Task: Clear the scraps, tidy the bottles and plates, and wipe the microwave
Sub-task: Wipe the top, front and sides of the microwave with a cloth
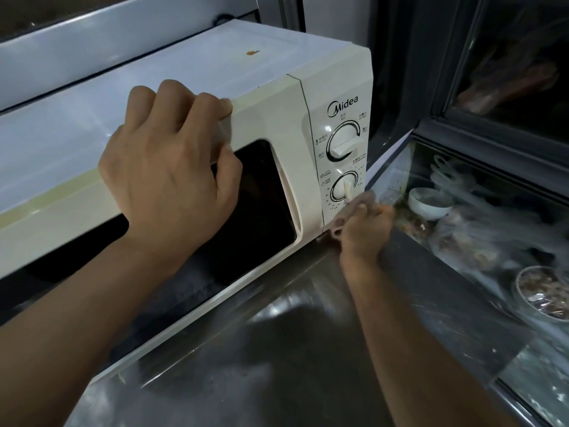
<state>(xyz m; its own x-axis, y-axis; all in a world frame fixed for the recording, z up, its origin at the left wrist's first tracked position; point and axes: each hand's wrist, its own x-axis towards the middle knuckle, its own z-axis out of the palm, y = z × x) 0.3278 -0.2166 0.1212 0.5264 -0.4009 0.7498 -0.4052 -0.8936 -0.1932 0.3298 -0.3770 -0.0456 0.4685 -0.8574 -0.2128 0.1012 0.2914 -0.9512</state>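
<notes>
A cream microwave with two dials stands on a steel counter. My left hand rests on the top front edge of its door, fingers curled over the edge and thumb on the door face. My right hand grips a small pinkish cloth and presses it against the lower right corner of the control panel, just below the lower dial. An orange speck sits on the microwave's top.
To the right, behind glass, lies a display case holding a white bowl, plastic-wrapped food and a round dish of scraps. A dark window frame rises behind the microwave's right side.
</notes>
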